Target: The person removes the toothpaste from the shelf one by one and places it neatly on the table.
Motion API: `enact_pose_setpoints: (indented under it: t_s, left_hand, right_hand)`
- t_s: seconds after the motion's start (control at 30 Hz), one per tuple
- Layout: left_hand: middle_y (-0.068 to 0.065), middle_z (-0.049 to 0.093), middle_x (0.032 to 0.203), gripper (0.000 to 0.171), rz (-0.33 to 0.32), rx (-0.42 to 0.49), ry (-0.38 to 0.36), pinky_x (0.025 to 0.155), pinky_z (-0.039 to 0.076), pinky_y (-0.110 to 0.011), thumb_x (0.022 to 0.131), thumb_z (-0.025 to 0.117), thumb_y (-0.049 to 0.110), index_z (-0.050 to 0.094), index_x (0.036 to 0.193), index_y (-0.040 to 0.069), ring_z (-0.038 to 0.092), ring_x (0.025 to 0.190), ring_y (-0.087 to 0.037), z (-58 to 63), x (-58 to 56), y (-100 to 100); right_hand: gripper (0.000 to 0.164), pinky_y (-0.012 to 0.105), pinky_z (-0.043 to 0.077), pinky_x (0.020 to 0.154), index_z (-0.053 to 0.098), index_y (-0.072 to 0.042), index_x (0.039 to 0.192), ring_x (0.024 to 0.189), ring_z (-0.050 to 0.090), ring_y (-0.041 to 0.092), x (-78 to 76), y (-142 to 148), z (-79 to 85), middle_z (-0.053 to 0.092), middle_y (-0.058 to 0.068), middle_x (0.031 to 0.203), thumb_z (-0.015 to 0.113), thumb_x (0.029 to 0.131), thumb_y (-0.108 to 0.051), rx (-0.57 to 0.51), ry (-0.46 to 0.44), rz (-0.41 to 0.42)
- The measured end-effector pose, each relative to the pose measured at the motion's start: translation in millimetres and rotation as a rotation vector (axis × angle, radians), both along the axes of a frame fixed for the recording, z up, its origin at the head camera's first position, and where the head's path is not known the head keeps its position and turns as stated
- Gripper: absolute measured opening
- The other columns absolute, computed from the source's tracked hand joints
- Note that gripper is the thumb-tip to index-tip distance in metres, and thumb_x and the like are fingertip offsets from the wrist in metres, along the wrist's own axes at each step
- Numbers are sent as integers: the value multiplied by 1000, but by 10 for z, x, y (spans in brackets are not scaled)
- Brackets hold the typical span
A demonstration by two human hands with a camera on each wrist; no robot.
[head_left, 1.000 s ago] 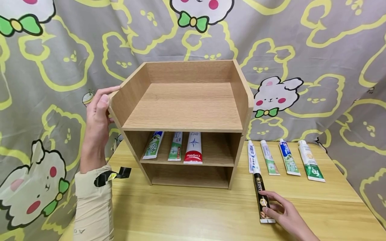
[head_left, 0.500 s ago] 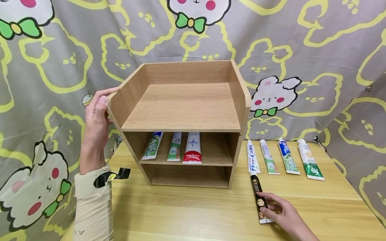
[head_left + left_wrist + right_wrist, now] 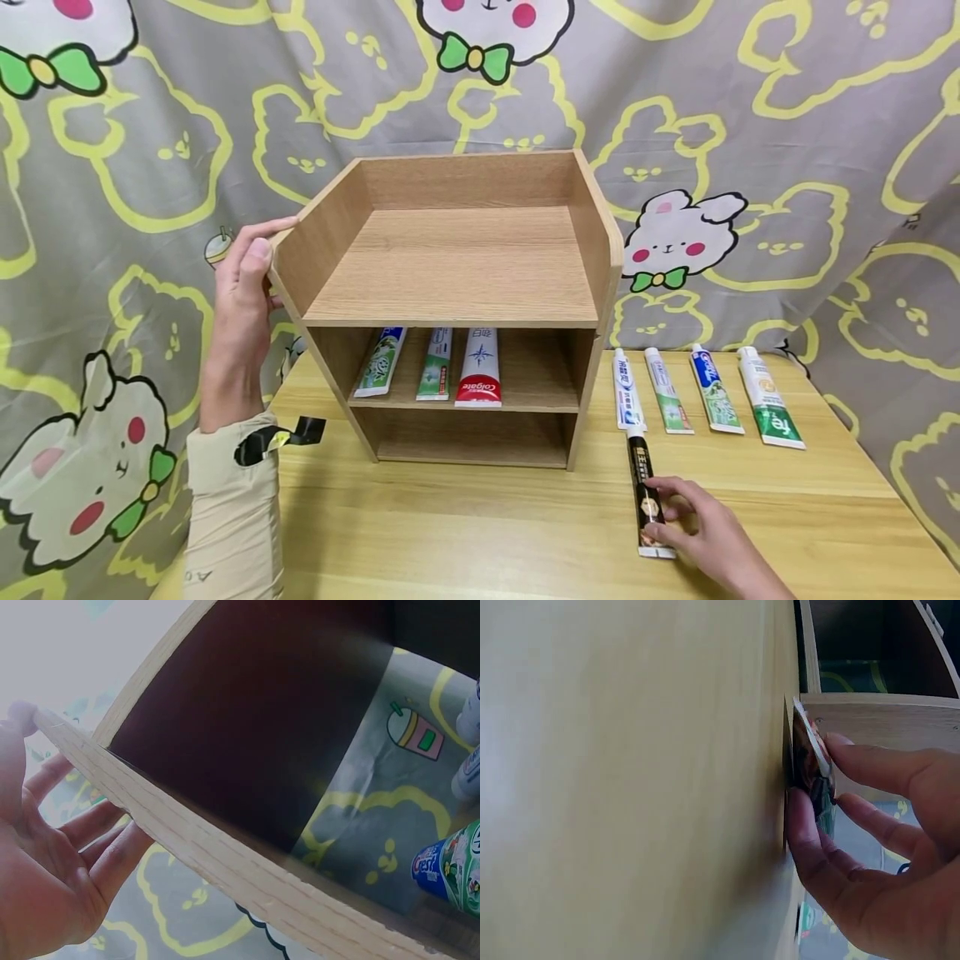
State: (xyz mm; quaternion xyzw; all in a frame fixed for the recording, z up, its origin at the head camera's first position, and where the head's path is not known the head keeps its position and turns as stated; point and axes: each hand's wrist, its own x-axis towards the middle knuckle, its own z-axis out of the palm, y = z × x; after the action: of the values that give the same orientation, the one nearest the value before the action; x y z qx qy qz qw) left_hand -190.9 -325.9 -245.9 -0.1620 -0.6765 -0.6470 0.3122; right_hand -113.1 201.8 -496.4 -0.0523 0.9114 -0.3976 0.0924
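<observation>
My left hand [image 3: 243, 292] holds the upper left side panel of a small wooden shelf unit [image 3: 457, 258]. In the left wrist view, the thumb is at the panel's edge and the fingers lie along its outer face. At the right, my right hand [image 3: 701, 533] pinches the lower part of a black toothpaste tube [image 3: 642, 483] lying on or just above the table. The tube's white cap points away, at the end of a white and blue toothpaste tube [image 3: 626, 387]. From the right wrist, the black tube [image 3: 810, 761] appears edge-on between thumb and fingers.
On the middle shelf lie a green and blue tube [image 3: 381, 362], a green and white tube [image 3: 435, 367] and a red and white Colgate tube [image 3: 479, 367]. Several tubes, including a green and white one [image 3: 771, 400], line the table's right. A patterned curtain [image 3: 675, 67] hangs behind.
The black tube's capped end has shifted slightly left, and its crimped end a little left too, with my right hand following. My left hand stays on the shelf unit.
</observation>
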Motion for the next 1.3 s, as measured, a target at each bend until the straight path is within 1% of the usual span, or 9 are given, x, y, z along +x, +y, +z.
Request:
enact_pose_setpoints:
  t_s: [0.13, 0.3, 0.57, 0.63, 0.77, 0.87, 1.03, 1.17, 1.3]
  left_hand:
    - [-19, 57, 125, 42, -3, 5, 2, 57, 54, -30, 100, 50, 27, 68, 132, 8, 57, 97, -32, 1, -3, -2]
    - [-19, 57, 125, 42, -3, -1, 2, 58, 54, -30, 100, 49, 27, 67, 133, 9, 57, 98, -32, -2, -8, -7]
    - [-18, 57, 125, 42, 3, -7, 2, 58, 54, -30, 100, 49, 28, 68, 133, 9, 56, 99, -32, 8, -7, 2]
    - [-18, 57, 126, 42, 5, -11, 1, 59, 54, -30, 100, 49, 27, 68, 133, 9, 56, 99, -32, 6, -3, 0]
    - [-18, 57, 127, 42, 9, -18, 1, 59, 53, -31, 101, 49, 27, 68, 133, 9, 56, 100, -32, 1, 10, -7]
    - [-18, 57, 127, 42, 9, -23, 2, 60, 53, -31, 101, 49, 27, 67, 133, 9, 56, 100, -32, -1, 15, -10]
    - [-18, 56, 126, 42, 9, -30, 1, 61, 54, -31, 101, 48, 27, 67, 134, 9, 56, 101, -32, -9, 18, -11]
    - [-18, 57, 125, 41, 2, -30, 3, 60, 53, -30, 101, 48, 26, 67, 133, 8, 56, 100, -31, -8, 15, -10]
    - [-17, 57, 125, 41, -4, -27, 2, 58, 53, -29, 101, 48, 27, 67, 132, 8, 57, 98, -30, 4, 9, -7]
  right_hand:
    - [59, 33, 55, 78, 63, -13, 135, 100, 64, 20, -12, 42, 1, 68, 4, 114, 87, 82, -21, 9, 24, 29]
    - [60, 35, 58, 78, 62, -11, 137, 108, 66, 29, -16, 79, -1, 64, 15, 129, 86, 83, -20, -26, 22, 60]
    - [54, 42, 58, 84, 61, -13, 137, 109, 66, 30, 2, 91, 16, 64, 15, 132, 81, 89, -22, -37, 53, 76]
    - [50, 41, 58, 84, 61, -14, 136, 108, 67, 30, 21, 79, 22, 65, 14, 131, 80, 90, -21, -43, 91, 69]
    - [47, 32, 59, 78, 62, -13, 135, 107, 68, 31, 41, 44, 51, 65, 14, 131, 78, 91, -14, -76, 172, 43]
    - [48, 27, 58, 77, 61, -12, 138, 108, 68, 32, 43, 19, 97, 64, 14, 133, 77, 92, -11, -102, 198, 31]
    - [49, 34, 59, 85, 60, -15, 140, 114, 64, 33, 55, -41, 203, 62, 12, 137, 74, 94, -10, -98, 263, 41]
    - [47, 39, 59, 85, 63, -20, 137, 114, 63, 24, 68, -131, 298, 64, 6, 136, 76, 93, -10, -92, 370, 49]
    - [49, 36, 59, 84, 65, -22, 133, 110, 63, 10, 75, -242, 419, 68, 0, 129, 78, 89, -3, -121, 495, 75]
